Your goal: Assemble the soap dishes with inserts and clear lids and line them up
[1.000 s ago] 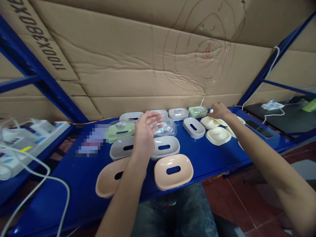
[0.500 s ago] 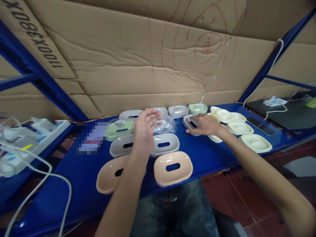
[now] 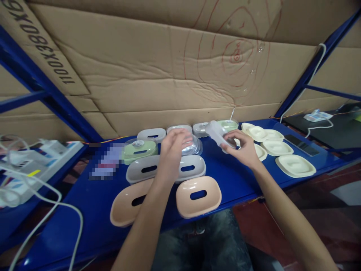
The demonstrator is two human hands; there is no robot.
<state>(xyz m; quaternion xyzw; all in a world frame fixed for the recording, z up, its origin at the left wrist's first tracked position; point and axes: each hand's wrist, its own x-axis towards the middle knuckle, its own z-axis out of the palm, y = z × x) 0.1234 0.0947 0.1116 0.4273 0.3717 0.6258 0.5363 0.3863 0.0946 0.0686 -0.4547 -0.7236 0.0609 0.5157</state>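
My right hand (image 3: 243,147) grips a grey soap dish (image 3: 217,134), thumb below and fingers at its right end, with the dish tipped up on edge off the table. My left hand (image 3: 174,146) is slightly blurred, its fingers stretched out over a stack of clear plastic lids (image 3: 195,146); whether they touch is unclear. Beneath and beside my left forearm lie two grey dishes (image 3: 194,165) and two peach dishes (image 3: 207,203), each with an oval slot. A green lidded soap dish (image 3: 141,152) sits left of that hand.
Cream oval trays (image 3: 296,166) overlap at the right of the blue table (image 3: 239,188), beside a dark phone (image 3: 301,145). Along the back stand a grey dish (image 3: 148,134) and lidded dishes. Cables and a power strip (image 3: 56,162) lie left; a cardboard wall (image 3: 135,75) rises behind.
My right hand has lifted the grey soap dish and turned it up on edge. My left hand has moved slightly right, fingers now lower over the clear lids.
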